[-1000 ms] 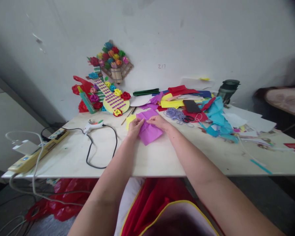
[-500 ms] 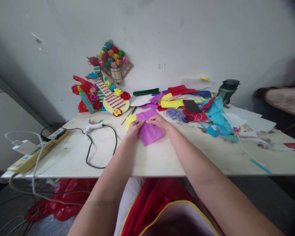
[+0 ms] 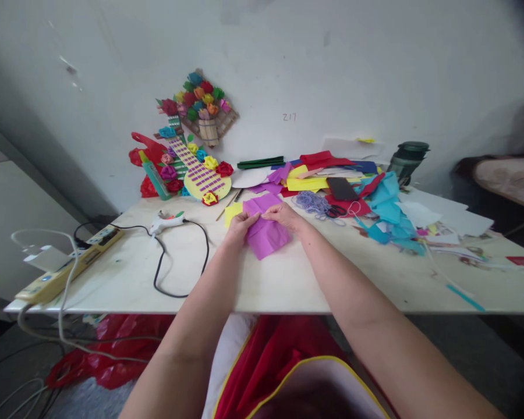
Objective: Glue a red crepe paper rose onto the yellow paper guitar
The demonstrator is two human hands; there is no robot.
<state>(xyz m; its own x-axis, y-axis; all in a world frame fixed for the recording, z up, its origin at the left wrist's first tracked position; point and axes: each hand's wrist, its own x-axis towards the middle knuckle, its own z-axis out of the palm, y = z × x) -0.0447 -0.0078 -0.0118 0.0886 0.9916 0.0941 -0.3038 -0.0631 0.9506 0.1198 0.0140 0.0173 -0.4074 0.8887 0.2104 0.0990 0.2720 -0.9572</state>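
A sheet of purple crepe paper (image 3: 267, 238) is held over the middle of the table. My left hand (image 3: 241, 228) pinches it at its left side, thumb and fingers pressed together. Close beside, my right hand (image 3: 284, 215) pinches the same sheet near its centre, fingertips almost touching those of the left. Just behind my left hand lies a yellow piece of paper (image 3: 232, 214), partly covered. What the fingertips press between them, apart from the paper, is too small to make out.
A glue gun (image 3: 169, 223) with a black cord lies left, near a power strip (image 3: 76, 265). Behind stands a guitar-shaped craft (image 3: 201, 177) with paper flowers. To the right are purple yarn (image 3: 311, 202), a phone (image 3: 340, 188), blue crepe paper (image 3: 386, 201) and a dark bottle (image 3: 407, 162).
The whole view has shifted very slightly. Both hands keep their pinch on the purple crepe paper, with barely any movement of the fingers.
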